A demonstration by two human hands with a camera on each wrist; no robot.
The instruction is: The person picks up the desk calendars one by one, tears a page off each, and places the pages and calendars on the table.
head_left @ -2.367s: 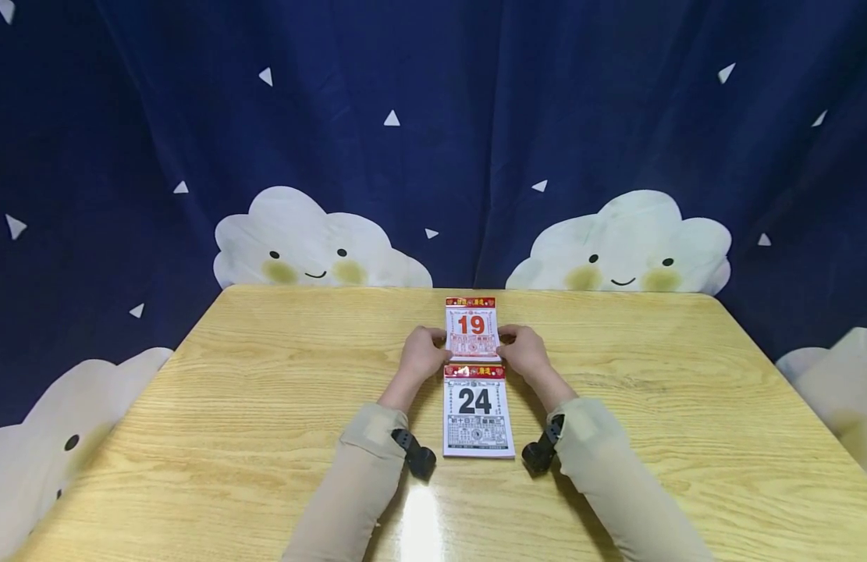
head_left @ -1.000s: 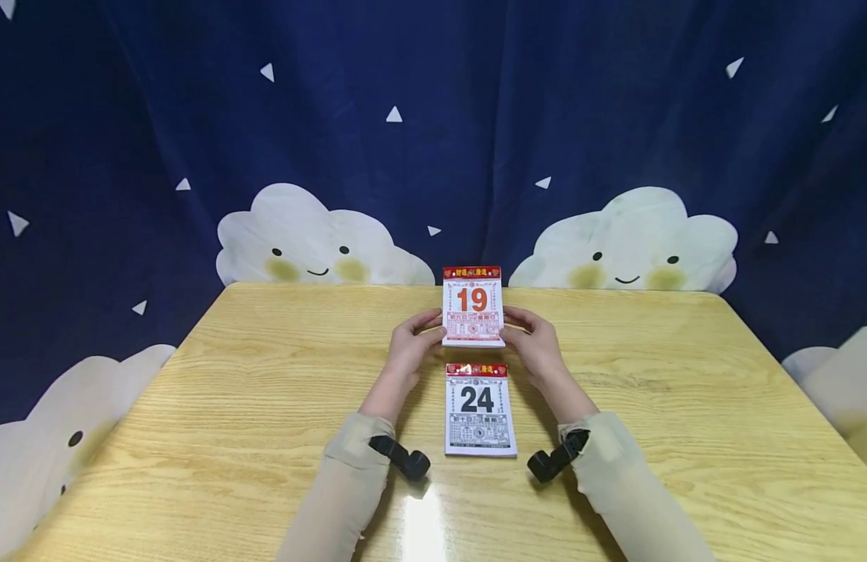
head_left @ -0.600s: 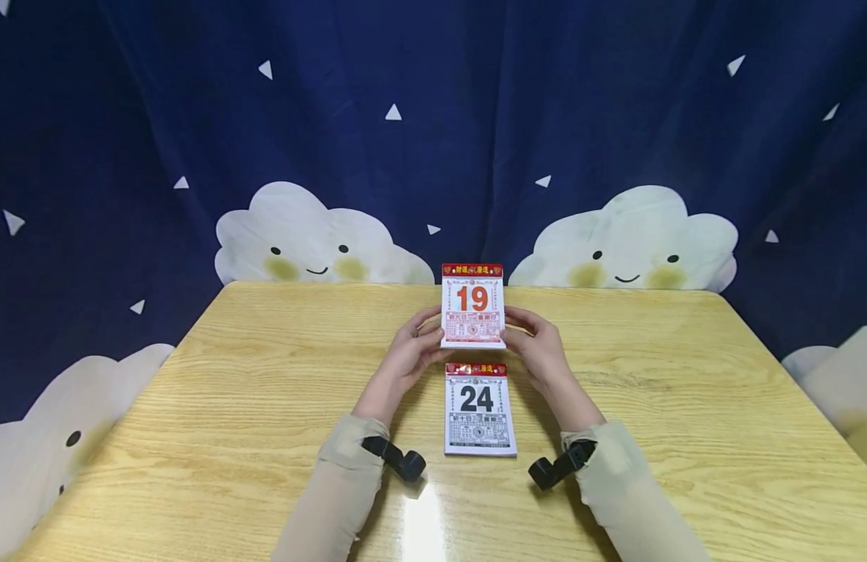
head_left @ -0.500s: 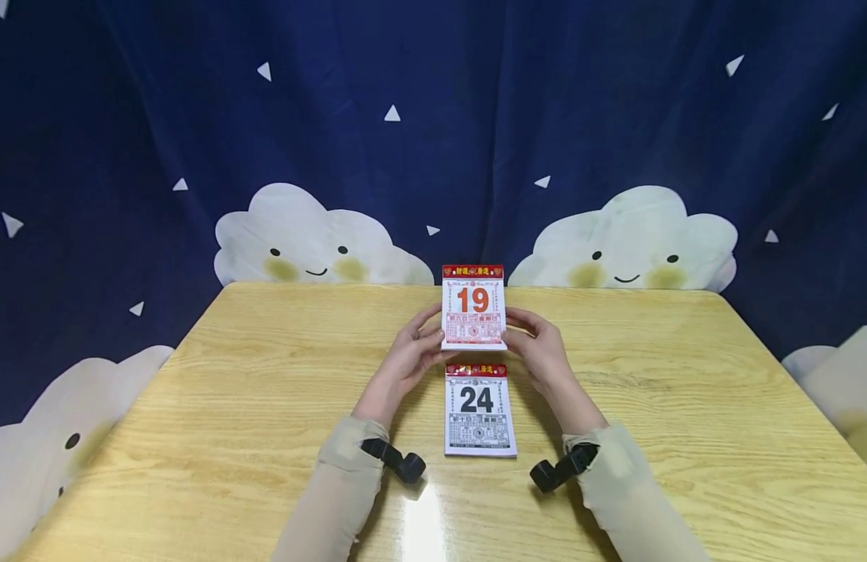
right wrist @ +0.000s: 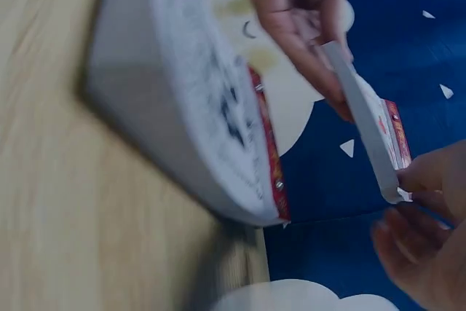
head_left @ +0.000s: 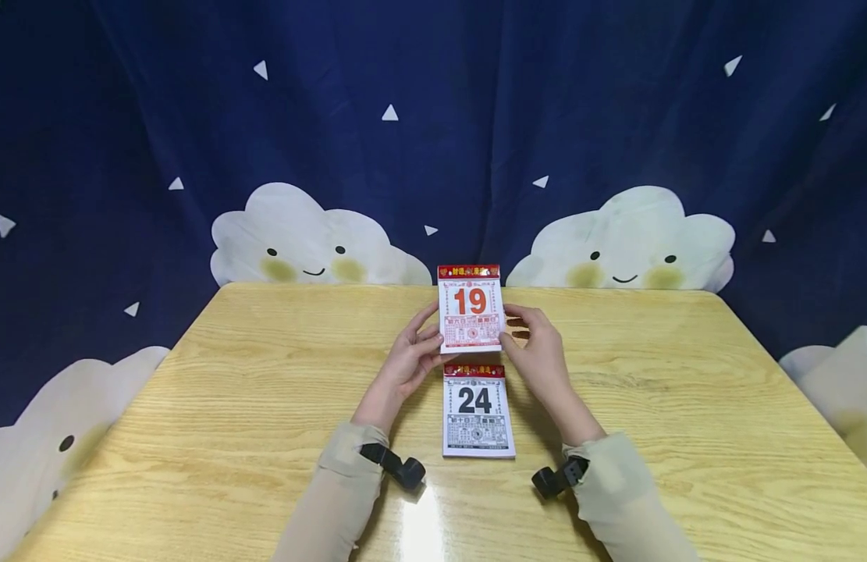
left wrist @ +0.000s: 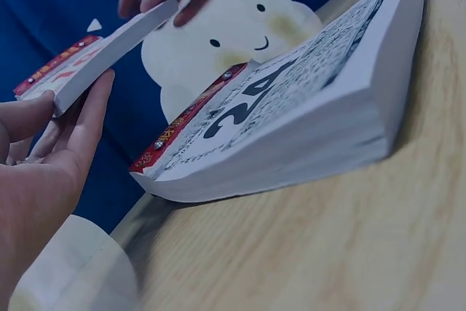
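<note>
A small tear-off calendar with a red 19 and a red header strip is held up above the far part of the table, its face tilted toward me. My left hand grips its lower left side, thumb on the front and fingers behind, also seen in the left wrist view. My right hand pinches the lower right corner, the thumb at the edge and the other fingers spread apart. In the right wrist view the right thumb presses that corner. Below lies a thicker tear-off calendar with a black 24, flat on the table.
The wooden table spans the view, with a bright glare spot at the front. Behind it hangs a dark blue curtain with smiling clouds and small white triangles. Black cameras are strapped to both wrists, over light sleeves.
The 19 calendar has risen off the table behind the 24 calendar and tilted up toward me. Lately it shifts slightly left, and the right hand's fingers spread at its corner.
</note>
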